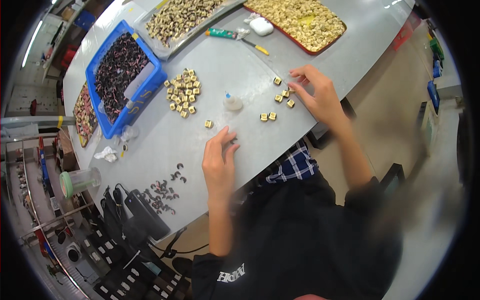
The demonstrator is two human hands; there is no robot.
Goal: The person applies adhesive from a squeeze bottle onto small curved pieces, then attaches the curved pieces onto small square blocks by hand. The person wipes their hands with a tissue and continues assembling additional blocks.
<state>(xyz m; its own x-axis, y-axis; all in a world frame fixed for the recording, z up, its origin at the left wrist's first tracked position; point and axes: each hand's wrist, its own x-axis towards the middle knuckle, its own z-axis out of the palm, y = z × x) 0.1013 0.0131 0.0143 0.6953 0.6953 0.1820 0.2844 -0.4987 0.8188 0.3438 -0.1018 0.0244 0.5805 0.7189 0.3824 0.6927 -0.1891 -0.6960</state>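
Note:
My left hand [217, 160] is over the table, its thumb and fingers curled toward each other around a small dark piece that is mostly hidden. Just beyond its fingertips lies a single gold-and-black square piece [208, 124]. To the right, my right hand [320, 95] has thumb and forefinger apart beside a few similar gold pieces [278, 98]; nothing shows between the fingertips. A pair of gold pieces [264, 117] sits between the hands. A small translucent dropper bottle with a blue tip [233, 103] stands upright beyond my left hand.
Several gold pieces [188, 92] form a cluster farther left. A blue bin [159, 75] holds dark and pink pieces. Dark curved pieces [161, 192] lie near a black device [147, 214]. Trays of small pieces, including a red-rimmed tray [345, 31], a green tube [221, 33] and a yellow-tipped knife [261, 50] are at the back.

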